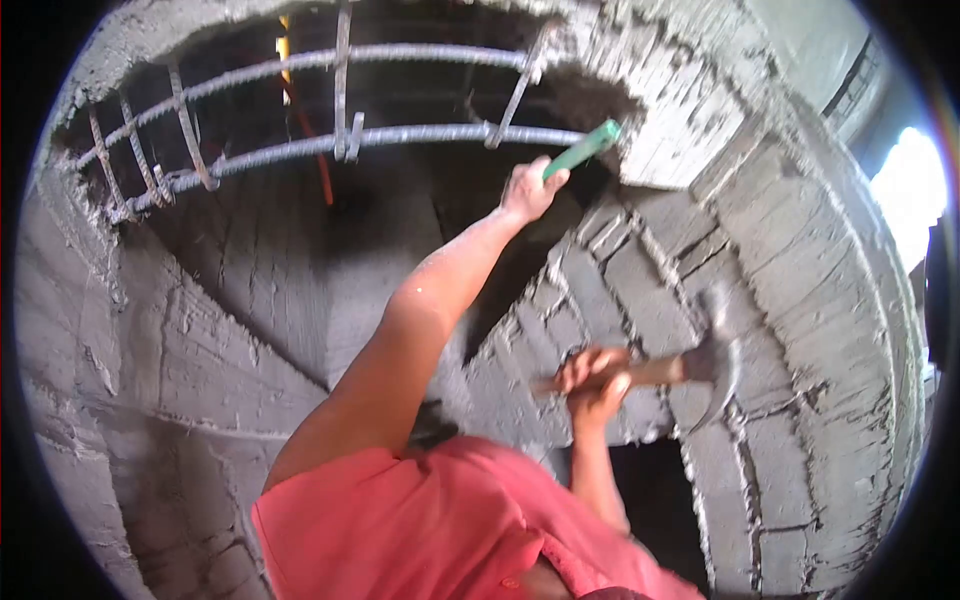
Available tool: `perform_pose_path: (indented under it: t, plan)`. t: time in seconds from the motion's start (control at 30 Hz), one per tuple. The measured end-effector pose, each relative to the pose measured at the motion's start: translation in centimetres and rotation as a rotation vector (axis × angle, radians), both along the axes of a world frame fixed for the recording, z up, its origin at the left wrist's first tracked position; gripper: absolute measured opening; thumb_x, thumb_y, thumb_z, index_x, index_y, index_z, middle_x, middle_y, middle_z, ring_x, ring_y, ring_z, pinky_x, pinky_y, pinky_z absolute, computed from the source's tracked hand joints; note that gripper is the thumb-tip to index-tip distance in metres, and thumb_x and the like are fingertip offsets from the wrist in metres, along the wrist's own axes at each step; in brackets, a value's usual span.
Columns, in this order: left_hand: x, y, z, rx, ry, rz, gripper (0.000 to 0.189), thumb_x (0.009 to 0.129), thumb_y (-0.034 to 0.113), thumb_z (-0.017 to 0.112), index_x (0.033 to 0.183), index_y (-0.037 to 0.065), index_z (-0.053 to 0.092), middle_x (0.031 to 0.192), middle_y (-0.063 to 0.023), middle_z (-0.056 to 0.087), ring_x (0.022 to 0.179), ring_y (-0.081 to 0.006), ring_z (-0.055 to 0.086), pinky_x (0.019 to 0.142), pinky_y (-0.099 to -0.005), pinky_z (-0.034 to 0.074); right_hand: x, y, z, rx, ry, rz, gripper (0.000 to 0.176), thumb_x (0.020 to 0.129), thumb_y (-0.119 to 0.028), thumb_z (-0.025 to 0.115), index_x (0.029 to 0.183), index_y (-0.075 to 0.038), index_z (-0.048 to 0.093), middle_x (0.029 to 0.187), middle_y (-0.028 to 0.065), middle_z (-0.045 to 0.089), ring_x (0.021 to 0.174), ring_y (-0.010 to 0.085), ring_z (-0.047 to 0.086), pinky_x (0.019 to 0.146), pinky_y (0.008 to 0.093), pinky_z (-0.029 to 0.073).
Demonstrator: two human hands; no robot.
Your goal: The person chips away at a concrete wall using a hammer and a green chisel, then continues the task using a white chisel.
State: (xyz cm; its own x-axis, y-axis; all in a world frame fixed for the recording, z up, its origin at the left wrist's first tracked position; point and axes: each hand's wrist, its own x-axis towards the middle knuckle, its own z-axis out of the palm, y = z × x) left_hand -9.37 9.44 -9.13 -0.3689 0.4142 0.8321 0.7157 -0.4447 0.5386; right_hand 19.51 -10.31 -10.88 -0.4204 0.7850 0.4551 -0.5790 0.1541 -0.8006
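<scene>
My left hand (535, 190) reaches out over the opening, its fingers closed round a green chisel (585, 150). The chisel's far end points up and right, at the broken concrete edge (660, 130) where a steel bar meets it. Lower down, in front of the brickwork, my right hand (597, 382) is wrapped round the wooden handle of a claw hammer (712, 360). The hammer lies nearly level, its head to the right of the hand and slightly blurred.
Exposed reinforcing bars (400, 136) with cross ties span the dark opening at the top. A brick wall (790, 400) with rough mortar joints curves down the right side, with a dark gap (650, 500) low in it. Grey rendered masonry (200, 350) lies at left. An orange strip (325, 180) hangs behind the bars.
</scene>
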Motion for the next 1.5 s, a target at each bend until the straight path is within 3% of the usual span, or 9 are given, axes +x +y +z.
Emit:
perform_pose_path:
  t: [0.2, 0.33, 0.53, 0.93, 1.13, 1.23, 1.33, 1.37, 1.5]
  plan:
    - [6.4, -2.1, 0.4, -0.048, -0.252, -0.086, 0.067, 0.093, 0.068, 0.046, 0.088, 0.002, 0.052, 0.062, -0.0239, 0.056, 0.069, -0.048, 0.062, 0.055, -0.0515, 0.047, 6.4, -0.6, -2.4, 0.127, -0.434, -0.263, 0.065, 0.086, -0.067, 0.062, 0.095, -0.004, 0.049, 0.062, 0.0053, 0.052, 0.049, 0.0133, 0.051, 0.045, 0.027, 0.043]
    - [10.1, -8.7, -3.5, 0.106, 0.235, -0.352, 0.048, 0.1, 0.046, 0.05, 0.08, 0.002, 0.053, 0.061, -0.0176, 0.053, 0.056, -0.0386, 0.06, 0.053, -0.043, 0.046, 7.4, -1.2, -2.8, -0.026, -0.464, -0.257, 0.064, 0.088, -0.065, 0.062, 0.094, -0.003, 0.05, 0.061, 0.0046, 0.052, 0.048, 0.0125, 0.052, 0.045, 0.0265, 0.044]
    - [9.1, -9.1, -1.0, -0.093, -0.169, -0.031, 0.047, 0.103, 0.048, 0.045, 0.088, 0.003, 0.047, 0.062, -0.0218, 0.053, 0.064, -0.046, 0.06, 0.052, -0.0488, 0.043, 6.1, 1.0, -1.5, -0.019, -0.422, -0.293, 0.054, 0.093, -0.054, 0.062, 0.104, -0.003, 0.05, 0.067, 0.0048, 0.052, 0.05, 0.0143, 0.053, 0.046, 0.0284, 0.044]
    - [6.2, -6.8, 3.1, -0.239, -0.221, 0.001, 0.059, 0.099, 0.058, 0.043, 0.089, 0.0, 0.05, 0.071, -0.0291, 0.06, 0.076, -0.0524, 0.061, 0.062, -0.0575, 0.044, 4.1, 6.3, 7.3, 0.428, -0.201, -0.286, 0.063, 0.094, -0.062, 0.055, 0.104, 0.0, 0.051, 0.071, 0.0058, 0.051, 0.053, 0.0161, 0.051, 0.048, 0.0295, 0.045]
    - [5.0, -7.2, 3.6, -0.324, -0.256, 0.02, 0.077, 0.096, 0.071, 0.034, 0.08, -0.002, 0.055, 0.076, -0.0281, 0.06, 0.082, -0.0524, 0.059, 0.067, -0.0545, 0.045, 1.2, 5.3, 21.9, 1.042, 0.496, -0.252, 0.072, 0.089, -0.077, 0.042, 0.106, -0.009, 0.053, 0.079, 0.0053, 0.051, 0.064, 0.0215, 0.056, 0.054, 0.0362, 0.052]
    - [4.6, -7.1, 3.3, -0.336, -0.271, 0.013, 0.078, 0.095, 0.071, 0.034, 0.081, -0.002, 0.057, 0.078, -0.0278, 0.061, 0.085, -0.0517, 0.06, 0.069, -0.054, 0.046, -2.3, 7.6, 20.1, 1.148, 0.59, -0.237, 0.07, 0.089, -0.076, 0.044, 0.101, -0.008, 0.052, 0.073, 0.0046, 0.051, 0.06, 0.0212, 0.053, 0.054, 0.0389, 0.052]
    - [4.2, -6.3, 2.6, -0.285, -0.252, -0.013, 0.077, 0.096, 0.07, 0.036, 0.086, -0.002, 0.061, 0.08, -0.0282, 0.062, 0.086, -0.0515, 0.06, 0.069, -0.053, 0.047, -4.7, 18.3, 6.5, 1.028, -0.554, -0.628, 0.048, 0.102, -0.047, 0.046, 0.076, -0.007, 0.052, 0.057, 0.0029, 0.049, 0.045, 0.0167, 0.047, 0.044, 0.03, 0.037]
    - [4.2, -6.8, 3.0, -0.296, -0.276, 0.012, 0.076, 0.096, 0.069, 0.037, 0.087, -0.002, 0.061, 0.08, -0.0282, 0.062, 0.086, -0.052, 0.06, 0.069, -0.0534, 0.047, -5.9, 15.8, 7.7, 0.388, -0.73, -0.347, 0.044, 0.103, -0.041, 0.048, 0.077, -0.006, 0.05, 0.057, 0.0019, 0.047, 0.047, 0.0125, 0.047, 0.043, 0.0307, 0.034]
    - [3.5, -7.4, 3.4, -0.364, -0.211, 0.092, 0.07, 0.098, 0.063, 0.04, 0.091, -0.003, 0.06, 0.08, -0.0304, 0.062, 0.087, -0.0541, 0.059, 0.071, -0.057, 0.047, -4.7, 12.3, 7.2, 0.445, -0.46, -0.333, 0.046, 0.099, -0.049, 0.052, 0.087, -0.005, 0.056, 0.06, -0.0001, 0.049, 0.048, 0.0091, 0.047, 0.044, 0.0258, 0.039]
